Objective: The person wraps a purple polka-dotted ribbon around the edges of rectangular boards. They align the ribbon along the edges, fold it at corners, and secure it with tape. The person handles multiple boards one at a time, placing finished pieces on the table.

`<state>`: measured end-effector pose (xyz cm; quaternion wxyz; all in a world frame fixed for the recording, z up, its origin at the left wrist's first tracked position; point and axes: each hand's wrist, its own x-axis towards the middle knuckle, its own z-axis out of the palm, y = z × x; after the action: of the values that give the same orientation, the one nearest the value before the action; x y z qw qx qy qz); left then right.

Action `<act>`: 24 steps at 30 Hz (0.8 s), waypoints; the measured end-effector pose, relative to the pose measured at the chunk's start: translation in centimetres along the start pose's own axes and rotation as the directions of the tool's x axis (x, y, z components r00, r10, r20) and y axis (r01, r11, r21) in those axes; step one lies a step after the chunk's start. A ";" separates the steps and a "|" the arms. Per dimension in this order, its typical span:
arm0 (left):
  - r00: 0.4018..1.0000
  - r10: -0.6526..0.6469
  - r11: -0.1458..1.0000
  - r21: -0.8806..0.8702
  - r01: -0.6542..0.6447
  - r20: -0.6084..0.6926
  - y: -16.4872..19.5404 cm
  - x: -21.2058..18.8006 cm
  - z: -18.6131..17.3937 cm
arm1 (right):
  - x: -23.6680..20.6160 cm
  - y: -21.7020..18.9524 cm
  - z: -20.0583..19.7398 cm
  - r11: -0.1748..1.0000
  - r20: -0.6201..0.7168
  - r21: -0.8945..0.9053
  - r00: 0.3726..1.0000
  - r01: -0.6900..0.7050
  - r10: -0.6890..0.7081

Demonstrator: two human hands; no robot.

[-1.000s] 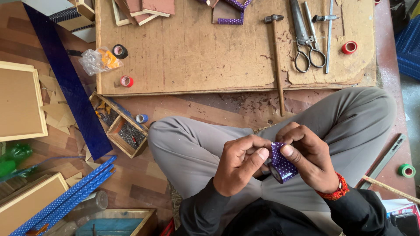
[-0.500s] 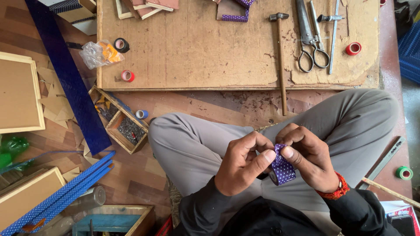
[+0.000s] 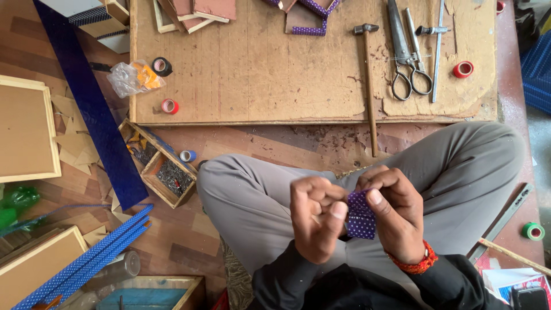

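A framed board (image 3: 26, 129) lay at the far left on the floor, with a green bag (image 3: 14, 206) just below it. A long blue strip (image 3: 92, 109) ran slantwise beside the frame, and dotted blue strips (image 3: 86, 261) lay lower down. A plastic bag (image 3: 132, 77) with something orange inside sat at the corner of the workboard (image 3: 258, 74), near a black tape roll (image 3: 162, 66) and a red tape roll (image 3: 169, 106). A small wooden box (image 3: 163, 172) of nails stood beside the person's knee.

The left hand (image 3: 314, 215) was curled, its thumb and fingers closed on the left edge of a purple dotted piece (image 3: 360, 217). The piece was held over the lap, between both hands. The right hand (image 3: 396, 212) pinched its top and right side, thumb pressed on the face; a red band circled that wrist.

Farther up, a hammer (image 3: 369, 74) lay with its handle hanging over the workboard's edge, then scissors (image 3: 404, 57), a metal tool (image 3: 437, 49) and another red roll (image 3: 462, 69). A green roll (image 3: 534, 231) lay on the floor at the far right.
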<state>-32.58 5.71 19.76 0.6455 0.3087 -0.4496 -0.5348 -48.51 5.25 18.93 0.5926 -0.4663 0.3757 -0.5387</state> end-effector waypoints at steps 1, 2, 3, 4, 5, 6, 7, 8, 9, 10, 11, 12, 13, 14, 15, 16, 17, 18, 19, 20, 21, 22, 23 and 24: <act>0.995 -0.095 0.994 -0.059 0.096 0.017 0.6 0.2 -0.5 | 0.4 -0.1 0.0 1.000 0.009 -0.019 1.000 -0.022 0.023; 0.981 -0.188 0.975 -0.114 0.192 0.039 1.2 0.5 -1.0 | 0.7 -0.3 0.0 0.998 0.027 -0.052 0.999 -0.036 0.038; 0.977 -0.201 0.979 -0.017 0.203 0.075 1.8 0.7 -1.6 | 1.1 -0.5 0.0 0.995 0.047 -0.084 0.997 -0.052 0.056; 0.970 -0.217 0.975 0.081 0.209 0.110 2.3 1.0 -2.2 | 1.5 -0.8 0.1 0.991 0.066 -0.117 0.995 -0.066 0.074; 0.961 -0.236 0.962 0.177 0.210 0.142 2.6 1.4 -2.6 | 1.9 -1.1 0.1 0.982 0.095 -0.176 0.992 -0.062 0.080; 0.966 -0.231 0.947 0.253 0.196 0.114 2.6 1.7 -2.8 | 2.2 -1.4 0.2 0.971 0.126 -0.233 0.988 -0.059 0.090; 0.970 -0.225 0.926 0.327 0.186 0.086 2.6 1.9 -3.0 | 2.4 -1.6 0.4 0.956 0.156 -0.290 0.982 -0.055 0.104; 0.974 -0.219 0.899 0.400 0.178 0.058 2.6 2.0 -3.2 | 2.5 -1.8 0.7 0.921 0.185 -0.389 0.982 0.033 0.043; 0.984 -0.179 0.915 0.371 0.160 0.018 2.5 1.9 -3.3 | 2.6 -2.0 0.8 0.869 0.221 -0.479 0.975 0.126 -0.019; 0.990 -0.136 0.930 0.343 0.135 -0.020 2.4 1.9 -3.4 | 2.6 -2.0 1.1 0.800 0.264 -0.558 0.961 0.220 -0.081; 0.994 -0.096 0.943 0.316 0.109 -0.057 2.2 1.8 -3.5 | 2.3 -1.7 1.6 0.868 0.212 -0.486 0.977 0.106 -0.001; 0.992 -0.096 0.946 0.303 0.117 -0.082 2.1 1.7 -3.4 | 1.9 -1.4 2.0 0.915 0.168 -0.404 0.982 -0.009 0.084; 0.989 -0.096 0.949 0.291 0.124 -0.109 2.0 1.5 -3.4 | 1.6 -0.9 2.4 0.941 0.135 -0.314 0.976 -0.124 0.173; 0.986 -0.099 0.952 0.276 0.133 -0.133 1.9 1.3 -3.5 | 1.4 -0.5 2.5 0.957 0.111 -0.249 0.977 -0.149 0.181; 0.984 -0.116 0.970 0.199 0.142 -0.136 1.9 1.2 -3.6 | 1.1 -0.1 2.4 0.968 0.083 -0.184 0.978 -0.173 0.191; 0.981 -0.133 0.981 0.120 0.150 -0.138 1.9 1.1 -3.7 | 1.0 0.3 2.3 0.974 0.057 -0.117 0.978 -0.194 0.201; 0.978 -0.152 0.986 0.043 0.159 -0.143 1.9 1.0 -3.8 | 0.9 0.7 2.1 0.975 0.071 -0.148 0.982 -0.164 0.176; 0.972 -0.158 0.983 0.071 0.172 -0.174 2.0 0.8 -3.9 | 0.8 1.0 1.9 0.975 0.084 -0.177 0.985 -0.135 0.152; 0.967 -0.158 0.978 0.100 0.181 -0.202 2.2 0.7 -4.1 | 0.8 1.1 1.7 0.974 0.098 -0.204 0.988 -0.100 0.122; 0.962 -0.152 0.974 0.129 0.185 -0.228 2.3 0.7 -4.3 | 0.9 1.1 1.4 0.963 0.112 -0.257 0.986 -0.088 0.120; 0.964 -0.142 0.974 0.143 0.177 -0.224 2.3 0.7 -4.6 | 1.0 1.0 1.3 0.948 0.128 -0.309 0.985 -0.075 0.120; 0.965 -0.135 0.973 0.155 0.172 -0.223 2.4 0.6 -4.9 | 1.0 0.7 1.3 0.930 0.144 -0.361 0.982 -0.066 0.125; 0.966 -0.132 0.971 0.167 0.171 -0.223 2.5 0.4 -5.2 | 1.1 0.4 1.3 0.915 0.186 -0.404 0.976 -0.024 0.108; 0.970 -0.112 0.976 0.157 0.148 -0.215 2.5 0.4 -5.5 | 1.4 0.0 1.3 0.896 0.230 -0.444 0.969 0.020 0.092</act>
<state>-26.56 5.45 19.83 0.6226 0.4455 -0.4041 -0.5006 -47.05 4.02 19.36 0.5226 -0.6446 0.4208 -0.3664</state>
